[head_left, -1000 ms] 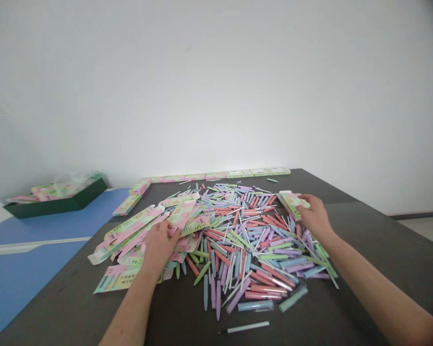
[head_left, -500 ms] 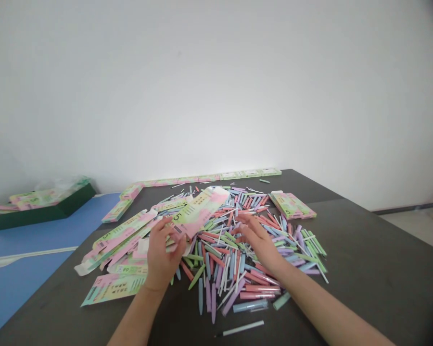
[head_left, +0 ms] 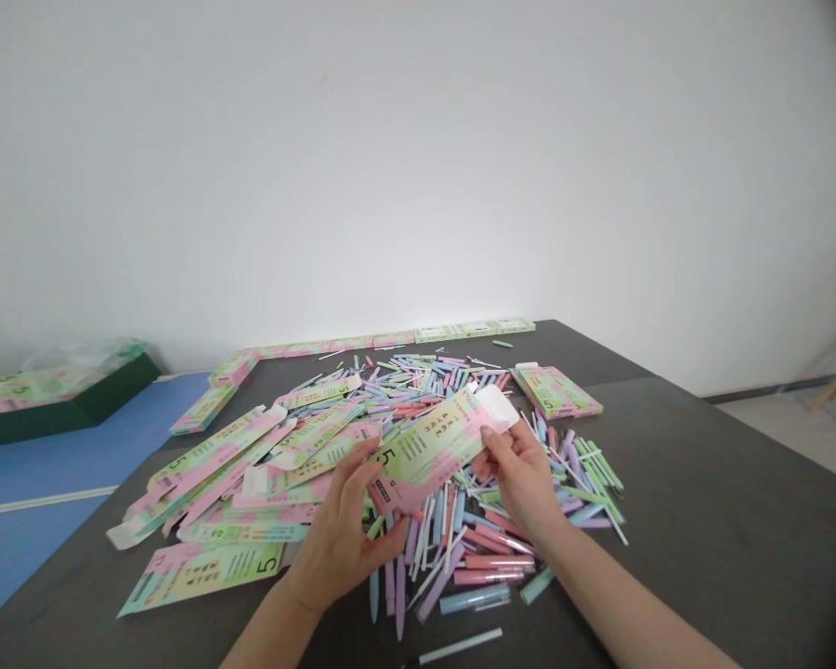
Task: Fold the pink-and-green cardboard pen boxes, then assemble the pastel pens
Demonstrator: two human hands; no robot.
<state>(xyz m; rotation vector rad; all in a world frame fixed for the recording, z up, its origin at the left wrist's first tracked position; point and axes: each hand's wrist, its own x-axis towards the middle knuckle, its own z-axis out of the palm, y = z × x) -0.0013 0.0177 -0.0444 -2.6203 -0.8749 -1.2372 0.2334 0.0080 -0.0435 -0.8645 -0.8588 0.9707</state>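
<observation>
While right hand (head_left: 526,483) pinches carton (head_left: 428,448) at one end, left hand (head_left: 341,530) spread round other — light grip should spare creases — pens (head_left: 498,562) beneath, boxes (head_left: 436,334) lining bench's (head_left: 703,492) far edge.

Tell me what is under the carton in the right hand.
Loose pens in red, blue, purple and green, plus white sticks, show around the edges of the carton. Whatever lies directly beneath it is covered, and the right hand hides some too.

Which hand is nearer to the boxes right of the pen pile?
Right. The right hand, gripping a carton near its flap, is left of the boxes, nearer the camera; the left hand is farther left, at the carton's other end.
</observation>
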